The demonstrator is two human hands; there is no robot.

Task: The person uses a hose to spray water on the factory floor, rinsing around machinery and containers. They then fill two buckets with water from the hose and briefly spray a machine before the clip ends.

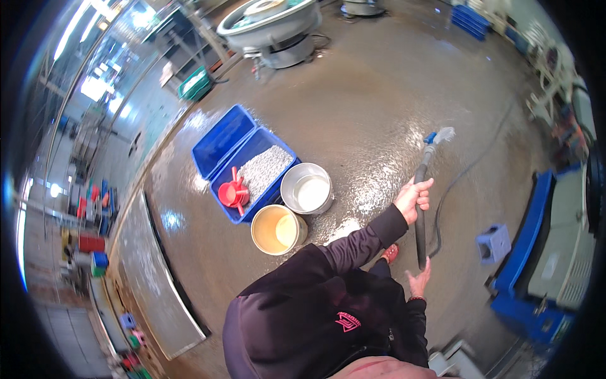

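The left hand (415,197) was closed around the upper part of a dark hose (420,215). The right hand (420,278) was open, palm toward the hose's lower end, just beside it; contact could not be confirmed. The hose ran from near the person toward the far side and ended in a blue-and-grey nozzle (440,135), which pointed at the wet concrete floor (366,107).

To the left of the hose stood a steel bucket (307,188) with a pale interior and, nearer, a tan bucket (278,229). Just beyond them lay a blue crate (255,174) holding grey granular material and a red scoop (233,192). A second blue crate (221,139) adjoined it on the far left. A small blue stool (493,243) stood right of the hose, near a blue-framed machine (549,252). A large round bowl machine (271,25) stood at the far end.
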